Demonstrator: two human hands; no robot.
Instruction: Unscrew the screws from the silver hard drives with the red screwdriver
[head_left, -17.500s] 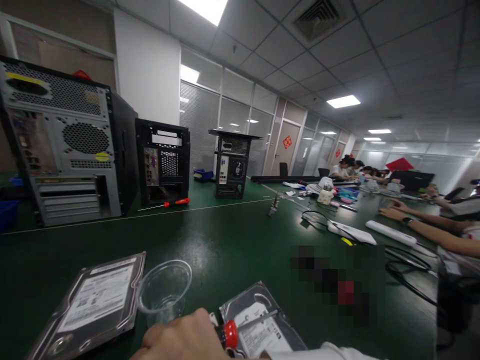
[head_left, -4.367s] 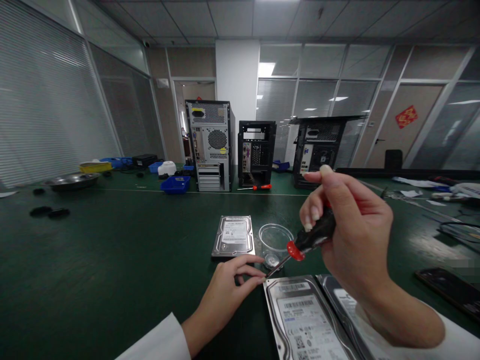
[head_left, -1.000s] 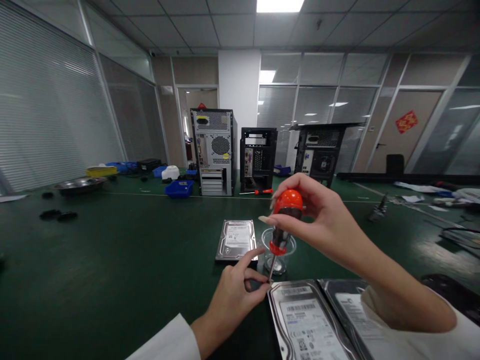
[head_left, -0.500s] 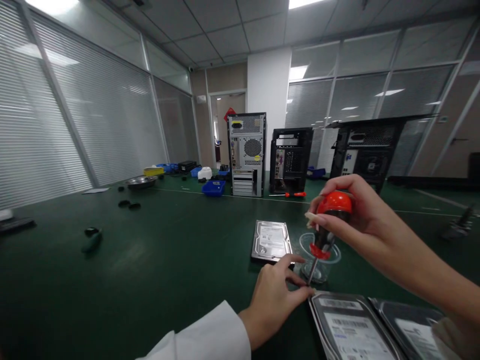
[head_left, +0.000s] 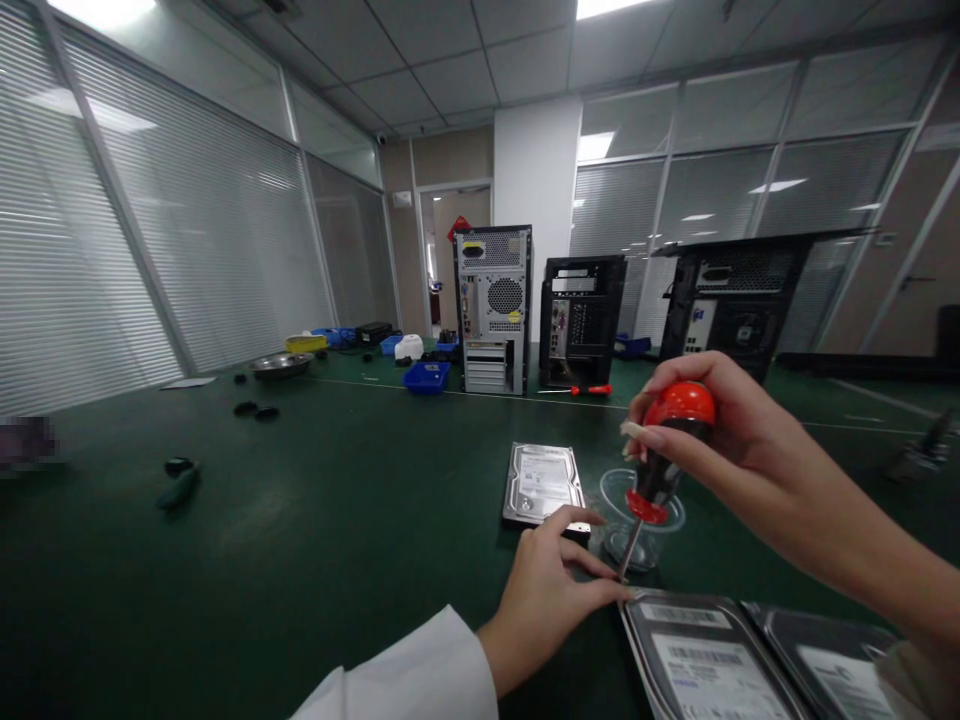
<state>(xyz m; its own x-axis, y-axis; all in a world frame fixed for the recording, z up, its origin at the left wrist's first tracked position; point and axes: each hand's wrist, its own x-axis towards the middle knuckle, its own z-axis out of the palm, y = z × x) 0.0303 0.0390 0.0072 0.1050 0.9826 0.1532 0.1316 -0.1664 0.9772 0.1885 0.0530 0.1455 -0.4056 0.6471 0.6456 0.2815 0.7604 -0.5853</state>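
Hardware lined the far side: a tall grey-and-black metal computer tower, a smaller black metal case to its right, and a black case with a flat panel on top farther right, its lower part hidden behind the right hand. A thin red-handled screwdriver lay before the middle one, and a shallow blue plastic bin sat left of the tower. Nearer, a round clear plastic cup stood just beyond the hands, partly covered by a short screwdriver with a red-and-black handle. Left of the cup lay a flat silver hard drive, its near edge overlapped by fingers of the left hand.

The held screwdriver pointed down and slightly left, its long axis leaning so the butt rose rightward, its tip at the far left corner of a near silver hard drive with a white label. That drive's long axis ran from far left to near right, a dark hard drive just right of it. The right fingers curled closely around the handle; the left thumb and a fingertip nearly met at the tip, though whether they gripped anything could not be told.

Beneath spread a smooth dark green tabletop; slatted blinds rose left, a white pillar far off.
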